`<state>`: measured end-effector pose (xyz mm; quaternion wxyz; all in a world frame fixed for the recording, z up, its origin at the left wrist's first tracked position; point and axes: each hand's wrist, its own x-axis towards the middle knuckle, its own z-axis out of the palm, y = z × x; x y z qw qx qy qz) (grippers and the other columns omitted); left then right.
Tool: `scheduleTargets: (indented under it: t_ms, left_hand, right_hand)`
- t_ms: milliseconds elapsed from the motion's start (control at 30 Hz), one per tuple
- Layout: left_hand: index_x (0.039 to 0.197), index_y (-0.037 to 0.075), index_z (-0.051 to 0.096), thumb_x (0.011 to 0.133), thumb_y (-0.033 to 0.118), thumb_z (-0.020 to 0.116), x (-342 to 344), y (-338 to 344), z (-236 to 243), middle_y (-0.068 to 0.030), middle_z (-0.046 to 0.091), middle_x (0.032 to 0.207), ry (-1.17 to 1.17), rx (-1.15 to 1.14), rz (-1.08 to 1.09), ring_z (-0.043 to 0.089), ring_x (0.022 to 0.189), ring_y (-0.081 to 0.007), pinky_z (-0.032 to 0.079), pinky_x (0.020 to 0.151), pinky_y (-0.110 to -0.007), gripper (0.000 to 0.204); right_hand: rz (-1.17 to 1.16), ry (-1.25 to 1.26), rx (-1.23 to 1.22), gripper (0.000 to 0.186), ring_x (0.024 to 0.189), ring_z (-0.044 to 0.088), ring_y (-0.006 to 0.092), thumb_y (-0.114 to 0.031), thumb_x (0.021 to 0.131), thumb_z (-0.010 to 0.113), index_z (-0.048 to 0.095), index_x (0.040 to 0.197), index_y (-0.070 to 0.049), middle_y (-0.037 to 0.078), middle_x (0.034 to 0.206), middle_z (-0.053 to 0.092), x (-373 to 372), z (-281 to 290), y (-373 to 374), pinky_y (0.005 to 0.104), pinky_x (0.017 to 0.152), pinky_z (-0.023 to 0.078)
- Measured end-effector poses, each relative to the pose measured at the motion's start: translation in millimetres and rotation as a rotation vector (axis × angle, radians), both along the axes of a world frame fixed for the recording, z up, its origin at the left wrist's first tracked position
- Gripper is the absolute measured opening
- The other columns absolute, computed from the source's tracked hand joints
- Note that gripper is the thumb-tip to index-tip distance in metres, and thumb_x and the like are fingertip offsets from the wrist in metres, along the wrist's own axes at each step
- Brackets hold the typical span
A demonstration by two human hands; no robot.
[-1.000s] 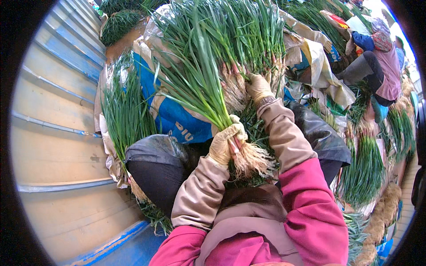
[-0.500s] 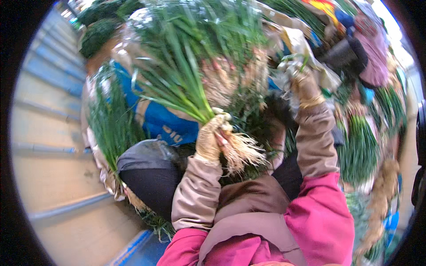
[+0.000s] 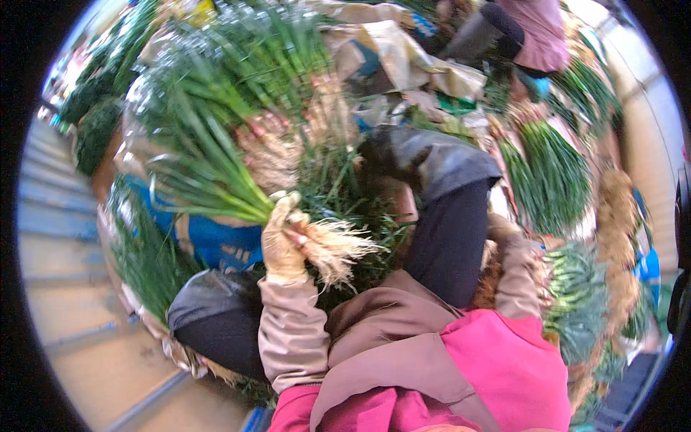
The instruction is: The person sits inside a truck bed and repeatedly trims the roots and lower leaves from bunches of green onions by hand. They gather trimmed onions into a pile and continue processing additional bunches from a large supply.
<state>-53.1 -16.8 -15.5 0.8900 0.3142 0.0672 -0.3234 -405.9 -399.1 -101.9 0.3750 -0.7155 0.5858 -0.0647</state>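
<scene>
My left hand (image 3: pixel 283 248), in a pale glove, is closed around a bunch of spring onions (image 3: pixel 241 193) just above the roots. Its green leaves point up and left, and the stringy pale roots stick out to the right. Behind it lies a large pile of spring onions (image 3: pixel 270 155), green tops away from me and roots towards me. My right hand (image 3: pixel 502 227) is down beyond my right knee, beside brown fibrous material. The knee hides most of its fingers, so whether it holds anything cannot be made out.
Loose green trimmings (image 3: pixel 342 191) lie between my knees. To the right are tied spring onion bunches (image 3: pixel 554 169) and a leafy heap (image 3: pixel 576 302). Blue-and-white sacking (image 3: pixel 219 241) lies by my left knee. Another person (image 3: pixel 533 36) sits at the far right. A ribbed wall (image 3: pixel 65 281) runs along the left.
My right hand has come down from the upper right, where a green bit showed in it, to beside my right knee. My left hand keeps its bunch. The whole view has shifted.
</scene>
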Motion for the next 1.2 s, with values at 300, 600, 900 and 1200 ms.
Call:
scheduleTargets:
  t_ms: [300, 600, 900, 1200]
  left_hand:
    - [0.089, 0.007, 0.058, 0.08, 0.007, 0.062, 0, -9, 0, -0.0064, 0.063, 0.067, 0.02, 0.034, 0.068, 0.055, 0.044, -0.0121, 0.04, 0.03, -0.024, 0.009]
    - [0.095, 0.005, 0.057, 0.082, 0.0, 0.058, 3, -6, -18, -0.0121, 0.065, 0.082, 0.082, -0.126, 0.028, 0.062, 0.059, -0.0163, 0.053, 0.051, -0.025, 0.014]
    - [0.098, 0.006, 0.058, 0.082, 0.012, 0.061, 6, 4, -32, -0.0087, 0.064, 0.081, 0.014, -0.206, -0.118, 0.061, 0.057, -0.0191, 0.049, 0.043, -0.027, 0.018]
    - [0.098, -0.003, 0.057, 0.08, 0.012, 0.06, 1, 4, -19, -0.0148, 0.06, 0.088, 0.086, -0.224, -0.16, 0.059, 0.077, -0.0191, 0.049, 0.06, -0.023, 0.023]
  right_hand:
    - [1.039, -0.596, -0.445, 0.027, 0.084, 0.06, 0.0173, -0.001, 0.079, 0.052, 0.058, 0.106, -0.001, 0.009, 0.094, 0.063, 285, 201, 110, 0.0284, 0.08, 0.046]
    - [0.9, -0.499, -0.416, 0.028, 0.082, 0.058, 0.0352, -0.028, 0.08, 0.061, 0.06, 0.098, -0.006, 0.018, 0.087, 0.061, 471, 68, 190, 0.0384, 0.073, 0.046]
    - [1.056, -0.357, -0.473, 0.015, 0.069, 0.061, 0.0273, -0.015, 0.074, 0.066, 0.054, 0.077, -0.006, 0.014, 0.071, 0.059, 319, 114, 243, 0.0342, 0.063, 0.049]
    - [0.543, -0.557, 0.958, 0.027, 0.073, 0.056, 0.0122, -0.022, 0.088, 0.055, 0.058, 0.104, -0.001, 0.006, 0.085, 0.061, 337, 42, 212, 0.0266, 0.065, 0.046]
